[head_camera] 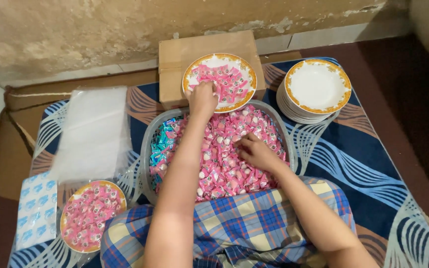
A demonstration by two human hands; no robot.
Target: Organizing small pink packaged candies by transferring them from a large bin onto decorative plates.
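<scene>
Over the gold-rimmed plate (242, 65) on the cardboard box (175, 54), left hand (202, 98) is setting down pink sachets (224, 79), fingers curled on them, while right hand (256, 153) is pinching more in the grey basket (146, 144); best kept small, level handfuls.

The left hand (203, 98) covers part of the candy plate (219, 82), its fingertips hidden, so any grasp is unclear. Behind that plate, the cardboard box (194, 54) is largely covered. The right hand (257, 153) perhaps pinches a sweet; too small to tell.
</scene>
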